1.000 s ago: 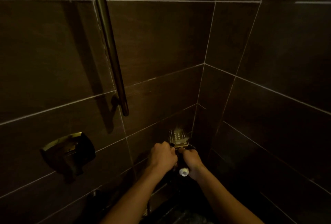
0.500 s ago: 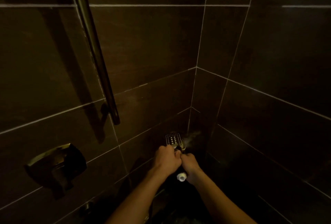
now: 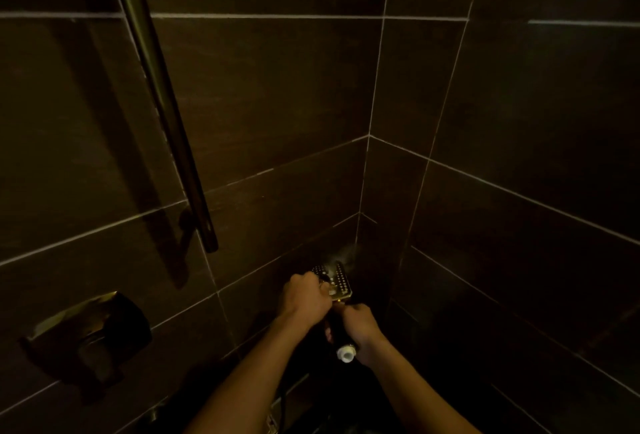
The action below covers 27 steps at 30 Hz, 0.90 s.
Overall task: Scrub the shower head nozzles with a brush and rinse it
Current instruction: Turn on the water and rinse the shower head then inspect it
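Bare left grip (image 3: pixel 304 298) and right grip (image 3: pixel 362 329), forearms (image 3: pixel 249 374) uncovered to the frame's edge.

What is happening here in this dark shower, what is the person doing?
A person holds a handheld shower head low in the tiled corner. The right hand grips its handle, nozzle face turned up towards the camera. The left hand is curled at the edge of the nozzle face; it is too dark to see whether it holds a brush. A pale mist or spray shows just above the head. A metal rail runs down the left wall.
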Each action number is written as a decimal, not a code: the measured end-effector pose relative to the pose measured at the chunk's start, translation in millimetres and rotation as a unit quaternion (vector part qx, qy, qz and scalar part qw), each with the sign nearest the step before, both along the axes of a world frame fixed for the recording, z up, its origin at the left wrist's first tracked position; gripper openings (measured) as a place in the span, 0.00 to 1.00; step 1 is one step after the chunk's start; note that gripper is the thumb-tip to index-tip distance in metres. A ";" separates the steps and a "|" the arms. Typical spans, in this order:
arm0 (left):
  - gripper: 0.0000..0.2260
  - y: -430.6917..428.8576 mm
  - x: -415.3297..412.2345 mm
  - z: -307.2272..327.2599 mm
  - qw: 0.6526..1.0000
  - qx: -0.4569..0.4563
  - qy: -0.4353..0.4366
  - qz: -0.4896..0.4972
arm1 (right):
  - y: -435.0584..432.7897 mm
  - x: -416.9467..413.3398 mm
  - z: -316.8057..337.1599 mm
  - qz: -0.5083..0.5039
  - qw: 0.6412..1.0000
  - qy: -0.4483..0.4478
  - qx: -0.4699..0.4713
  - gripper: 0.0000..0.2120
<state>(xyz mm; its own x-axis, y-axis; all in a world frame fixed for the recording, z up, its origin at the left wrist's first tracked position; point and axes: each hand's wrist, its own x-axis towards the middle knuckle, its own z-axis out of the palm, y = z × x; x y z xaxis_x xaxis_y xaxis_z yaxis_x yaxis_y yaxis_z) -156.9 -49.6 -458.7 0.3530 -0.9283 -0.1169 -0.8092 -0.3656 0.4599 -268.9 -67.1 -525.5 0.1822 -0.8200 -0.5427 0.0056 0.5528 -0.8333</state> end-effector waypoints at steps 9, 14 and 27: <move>0.13 -3.2 26.4 -4.7 0.999 -0.003 0.009 0.036 | 0.4 -5.6 0.6 -0.005 1.000 -0.003 0.015 0.11; 0.15 2.6 12.0 -8.3 1.000 -0.008 0.003 0.015 | 1.4 1.3 1.2 -0.009 1.000 -0.004 0.012 0.10; 0.13 16.6 16.9 -14.5 1.000 -0.007 0.008 0.022 | 0.1 5.0 4.5 -0.006 1.000 0.007 0.003 0.11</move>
<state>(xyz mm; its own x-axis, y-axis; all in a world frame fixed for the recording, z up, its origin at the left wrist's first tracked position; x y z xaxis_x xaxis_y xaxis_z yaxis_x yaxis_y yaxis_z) -140.0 -33.0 -473.2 0.3911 -0.9137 -0.1107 -0.7849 -0.3939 0.4784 -263.8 -67.0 -521.0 0.1647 -0.8189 -0.5498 0.0014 0.5576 -0.8301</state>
